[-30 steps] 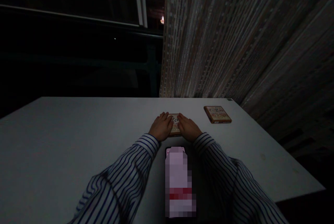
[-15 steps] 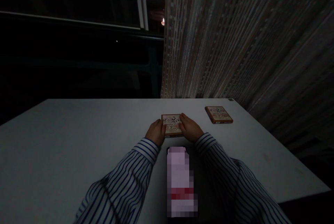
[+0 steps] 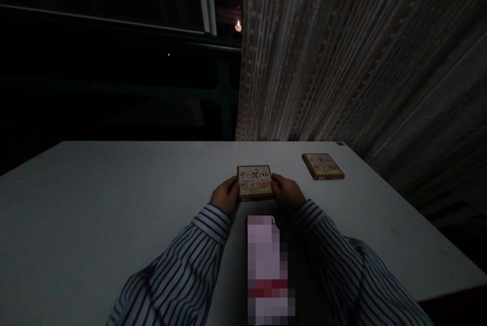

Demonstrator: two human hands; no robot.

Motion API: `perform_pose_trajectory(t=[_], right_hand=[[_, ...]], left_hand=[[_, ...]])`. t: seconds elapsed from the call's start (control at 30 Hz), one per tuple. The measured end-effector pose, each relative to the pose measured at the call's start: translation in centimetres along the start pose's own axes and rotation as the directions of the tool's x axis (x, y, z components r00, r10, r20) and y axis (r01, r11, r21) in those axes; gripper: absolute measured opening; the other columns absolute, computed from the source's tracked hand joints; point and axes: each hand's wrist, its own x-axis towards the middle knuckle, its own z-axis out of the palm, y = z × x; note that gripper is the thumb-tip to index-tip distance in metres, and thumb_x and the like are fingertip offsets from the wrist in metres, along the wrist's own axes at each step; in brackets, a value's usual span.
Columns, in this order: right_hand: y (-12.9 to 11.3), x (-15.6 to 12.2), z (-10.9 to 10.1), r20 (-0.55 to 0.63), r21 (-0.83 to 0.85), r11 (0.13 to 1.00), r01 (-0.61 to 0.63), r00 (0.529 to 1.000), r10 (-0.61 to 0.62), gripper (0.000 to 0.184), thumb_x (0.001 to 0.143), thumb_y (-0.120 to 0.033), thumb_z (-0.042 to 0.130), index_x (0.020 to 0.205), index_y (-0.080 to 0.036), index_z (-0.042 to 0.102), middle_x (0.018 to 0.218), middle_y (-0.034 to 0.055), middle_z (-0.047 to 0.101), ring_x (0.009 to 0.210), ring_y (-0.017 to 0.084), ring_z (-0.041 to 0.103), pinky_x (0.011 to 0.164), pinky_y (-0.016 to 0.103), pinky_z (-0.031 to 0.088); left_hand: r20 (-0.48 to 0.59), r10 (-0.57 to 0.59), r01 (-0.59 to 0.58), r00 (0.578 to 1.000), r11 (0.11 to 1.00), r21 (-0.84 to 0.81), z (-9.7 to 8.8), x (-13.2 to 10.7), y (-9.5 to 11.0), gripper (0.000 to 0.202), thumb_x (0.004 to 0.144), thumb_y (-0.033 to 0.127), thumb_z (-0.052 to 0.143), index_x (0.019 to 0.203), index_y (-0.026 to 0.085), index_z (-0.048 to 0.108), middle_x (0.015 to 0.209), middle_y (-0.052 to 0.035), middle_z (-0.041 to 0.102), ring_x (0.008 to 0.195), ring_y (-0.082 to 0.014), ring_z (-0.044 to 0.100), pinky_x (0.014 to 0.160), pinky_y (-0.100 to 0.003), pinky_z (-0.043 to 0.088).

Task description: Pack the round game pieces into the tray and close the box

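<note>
A flat brown-edged box (image 3: 255, 183) with a pale printed lid and dark Chinese lettering is on the white table, between my two hands. My left hand (image 3: 225, 195) grips its left edge, the fingers mostly hidden behind the side. At the right edge, my right hand (image 3: 288, 191) holds it the same way. The lid's print shows nearly whole between them. Just below my hands lies a phone-shaped thing (image 3: 264, 265), its face blurred into pink and red blocks.
A second matching box (image 3: 323, 166) lies to the right on the white table (image 3: 152, 174). Behind the table's far right side hangs a bead-string curtain (image 3: 289, 52). A dark window frame (image 3: 207, 1) stands at the back left.
My thumbs and fingers have slid outward from the lid to the box's side edges, uncovering more of the print. The view has shifted slightly.
</note>
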Motion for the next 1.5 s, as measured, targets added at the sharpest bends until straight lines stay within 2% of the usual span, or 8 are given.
perform_pose_trajectory(t=[0.1, 0.23, 0.4, 0.63, 0.83, 0.93, 1.23, 1.5], right_hand=[[0.0, 0.0, 0.0, 0.007, 0.013, 1.000, 0.008, 1.000, -0.008, 0.036, 0.087, -0.027, 0.030, 0.115, -0.020, 0.051, 0.107, 0.0045, 0.062, 0.093, 0.016, 0.058, 0.078, 0.024, 0.039], [-0.3, -0.1, -0.3, 0.040, -0.029, 1.000, 0.000, 0.999, 0.001, 0.035, 0.087, -0.026, 0.030, 0.112, -0.020, 0.054, 0.107, 0.0042, 0.063, 0.093, 0.016, 0.058, 0.078, 0.024, 0.039], [-0.7, -0.1, -0.6, 0.073, -0.077, 0.997, -0.015, 0.997, 0.021, 0.033, 0.088, -0.025, 0.031, 0.110, -0.019, 0.055, 0.104, 0.0056, 0.064, 0.091, 0.017, 0.059, 0.077, 0.024, 0.039], [-0.9, -0.1, -0.7, 0.083, -0.097, 0.995, -0.019, 0.996, 0.027, 0.034, 0.088, -0.024, 0.030, 0.113, -0.019, 0.053, 0.105, 0.0058, 0.063, 0.092, 0.017, 0.059, 0.078, 0.024, 0.039], [-0.9, -0.1, -0.7, 0.084, -0.094, 0.995, -0.015, 0.996, 0.023, 0.034, 0.088, -0.024, 0.031, 0.112, -0.017, 0.053, 0.103, 0.0071, 0.064, 0.092, 0.018, 0.058, 0.077, 0.025, 0.038], [-0.8, 0.0, -0.6, 0.089, -0.101, 0.995, -0.002, 0.996, 0.011, 0.035, 0.088, -0.024, 0.029, 0.111, -0.016, 0.053, 0.102, 0.0083, 0.064, 0.091, 0.018, 0.059, 0.077, 0.025, 0.038], [-0.6, 0.1, -0.3, 0.063, -0.079, 0.997, 0.007, 0.998, -0.002, 0.035, 0.087, -0.023, 0.031, 0.112, -0.014, 0.054, 0.112, 0.0088, 0.059, 0.102, 0.017, 0.053, 0.085, 0.025, 0.036], [0.0, 0.1, 0.2, 0.033, -0.072, 0.997, 0.041, 0.999, -0.038, 0.035, 0.087, -0.023, 0.030, 0.111, -0.013, 0.054, 0.111, 0.0096, 0.058, 0.101, 0.017, 0.052, 0.086, 0.025, 0.035]], left_hand=[[-0.016, -0.049, 0.046, 0.999, 0.992, -0.119, 0.3, 0.2, -0.2, 0.036, 0.077, 0.027, 0.045, 0.108, 0.015, 0.059, 0.100, -0.0053, 0.066, 0.099, -0.0199, 0.057, 0.088, -0.033, 0.044], [0.010, -0.081, 0.080, 0.997, 0.954, -0.288, 0.2, 0.5, 0.2, 0.032, 0.074, 0.023, 0.047, 0.101, 0.013, 0.061, 0.100, -0.0055, 0.066, 0.094, -0.0187, 0.060, 0.083, -0.029, 0.047], [0.112, -0.221, 0.248, 0.969, 0.869, -0.429, -0.2, 1.4, 0.9, 0.029, 0.073, 0.018, 0.048, 0.098, 0.010, 0.061, 0.095, -0.0078, 0.067, 0.083, -0.0167, 0.063, 0.074, -0.027, 0.050], [0.106, -0.293, 0.311, 0.950, 0.876, -0.370, -0.8, 3.0, 0.7, 0.028, 0.067, 0.022, 0.057, 0.091, 0.009, 0.062, 0.080, -0.0083, 0.069, 0.077, -0.0180, 0.064, 0.072, -0.027, 0.049], [0.077, -0.345, 0.351, 0.936, 0.883, -0.313, -1.2, 3.3, 1.5, 0.027, 0.062, 0.022, 0.061, 0.086, 0.011, 0.063, 0.069, -0.0054, 0.068, 0.070, -0.0183, 0.064, 0.068, -0.027, 0.049], [0.042, -0.341, 0.339, 0.939, 0.898, -0.279, -1.2, 3.2, 1.8, 0.027, 0.064, 0.023, 0.060, 0.088, 0.011, 0.062, 0.070, -0.0059, 0.068, 0.070, -0.0183, 0.064, 0.068, -0.027, 0.049], [0.058, -0.358, 0.361, 0.932, 0.898, -0.252, -1.6, 2.5, 3.4, 0.037, 0.067, 0.019, 0.059, 0.103, 0.008, 0.056, 0.086, -0.0111, 0.068, 0.075, -0.0171, 0.064, 0.069, -0.025, 0.050], [0.074, -0.400, 0.403, 0.914, 0.868, -0.290, -1.2, 2.6, 3.2, 0.044, 0.065, 0.014, 0.061, 0.108, 0.005, 0.053, 0.092, -0.0136, 0.066, 0.078, -0.0178, 0.064, 0.070, -0.026, 0.051]])
